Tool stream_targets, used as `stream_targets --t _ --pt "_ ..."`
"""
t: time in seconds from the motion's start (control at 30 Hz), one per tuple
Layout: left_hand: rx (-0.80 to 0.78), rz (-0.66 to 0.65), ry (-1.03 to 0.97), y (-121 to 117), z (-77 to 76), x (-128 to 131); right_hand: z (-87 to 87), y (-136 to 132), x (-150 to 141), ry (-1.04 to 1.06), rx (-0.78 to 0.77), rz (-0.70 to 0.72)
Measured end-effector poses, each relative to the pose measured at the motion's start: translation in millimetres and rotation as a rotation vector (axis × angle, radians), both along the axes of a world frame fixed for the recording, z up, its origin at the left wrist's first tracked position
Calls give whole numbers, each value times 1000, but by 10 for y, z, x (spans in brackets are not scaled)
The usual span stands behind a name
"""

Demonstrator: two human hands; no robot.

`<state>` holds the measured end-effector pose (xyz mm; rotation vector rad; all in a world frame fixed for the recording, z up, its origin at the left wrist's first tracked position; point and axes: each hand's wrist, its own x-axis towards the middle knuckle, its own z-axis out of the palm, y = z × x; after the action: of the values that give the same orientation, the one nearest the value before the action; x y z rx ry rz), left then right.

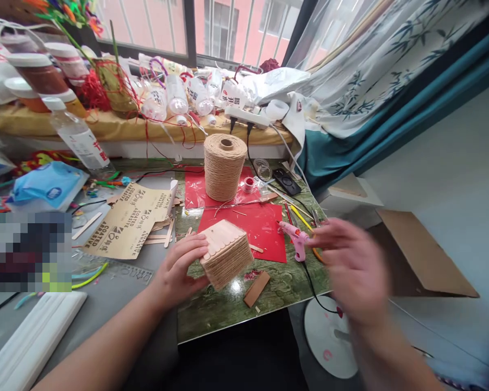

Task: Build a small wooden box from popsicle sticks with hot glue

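Note:
My left hand [183, 266] is closed on the left side of a small box [232, 263], fingers over its top edge and thumb below. The box has craft sticks on its upper face and twine around its sides; it is tilted above the table. My right hand [350, 260] is smeared by motion, its fingertips at the back end of a pink glue gun [296, 240]. Whether they grip or only touch it I cannot tell. A large spool of twine [224, 174] stands behind the box, and a red sheet [269, 225] lies beneath.
Sandpaper [126, 222] and loose craft sticks [160, 239] lie to the left. A brown strip [256, 289] rests near the front edge. A phone-like black object [287, 182] and a yellow-handled tool [301, 216] are at right. An open cardboard box [427, 244] stands beyond my right hand.

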<state>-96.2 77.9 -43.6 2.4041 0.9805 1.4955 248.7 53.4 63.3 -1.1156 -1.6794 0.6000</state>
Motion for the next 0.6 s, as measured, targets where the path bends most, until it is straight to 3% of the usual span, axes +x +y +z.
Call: stream_targets --t 0.1,0.2,0.3,0.4,0.5,0.6 --pt "67 -71 24 12 -12 -6 -311 122 -319 -28 -239 162" --pt "110 -129 67 28 -2 -13 -486 187 -609 -86 -310 223" --pt "94 -174 90 32 5 -13 -476 264 -669 -248 -265 226" --pt "69 -222 87 26 -10 -9 -442 327 -570 -339 -163 316" --pt "38 -263 67 19 -34 -3 -490 339 -490 -282 -77 378" --pt "-4 -262 49 22 -51 -2 -539 334 -467 -157 -125 337"
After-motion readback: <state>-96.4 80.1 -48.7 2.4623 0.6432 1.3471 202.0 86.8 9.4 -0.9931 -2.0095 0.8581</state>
